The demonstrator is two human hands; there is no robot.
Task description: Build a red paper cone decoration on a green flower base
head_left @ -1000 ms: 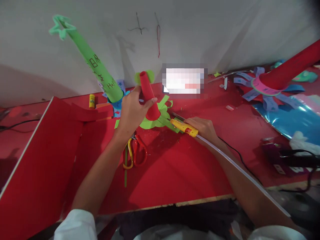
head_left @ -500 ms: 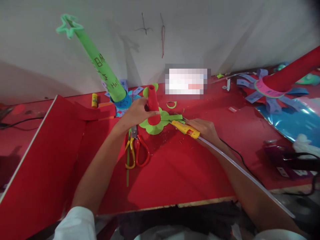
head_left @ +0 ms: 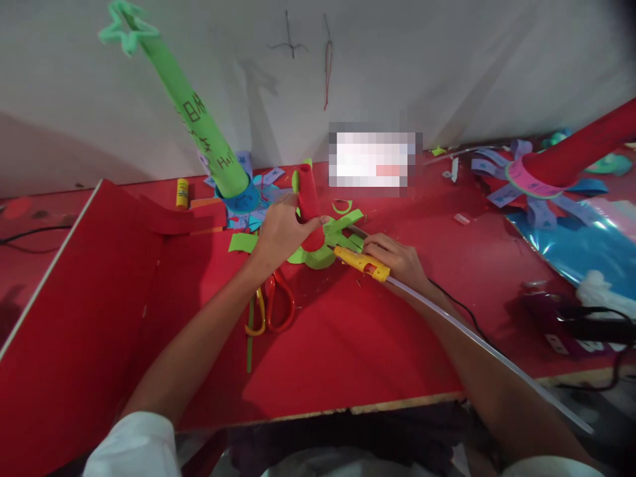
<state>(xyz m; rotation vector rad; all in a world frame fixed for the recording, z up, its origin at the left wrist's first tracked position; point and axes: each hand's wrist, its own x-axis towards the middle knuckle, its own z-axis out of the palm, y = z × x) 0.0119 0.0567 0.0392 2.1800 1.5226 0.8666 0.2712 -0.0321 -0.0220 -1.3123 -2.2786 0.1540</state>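
My left hand [head_left: 284, 228] is closed around a short red paper tube [head_left: 309, 189] that stands nearly upright. Around its foot spreads a green paper flower base [head_left: 320, 260] with green strips [head_left: 348, 225] sticking out. In my right hand [head_left: 397, 262] is a yellow hot glue gun [head_left: 362, 262], with a long clear glue stick [head_left: 477, 341] trailing from its rear. The nozzle points left, close to the green paper; whether it touches cannot be made out. Scissors [head_left: 281, 303] with red and yellow handles lie below my left hand.
Behind my left hand stands a tall green tube [head_left: 199, 119] topped with a star. A yellow glue stick tube [head_left: 182, 193] stands beside it. A red board [head_left: 84, 298] rises at left. Another red tube [head_left: 586, 146], blue foil [head_left: 561, 245] and a dark cord [head_left: 462, 311] are at right.
My left hand has turned the red tube and its green base, and a green strip now sticks out left of my wrist. The glue gun nozzle has shifted slightly left and down.
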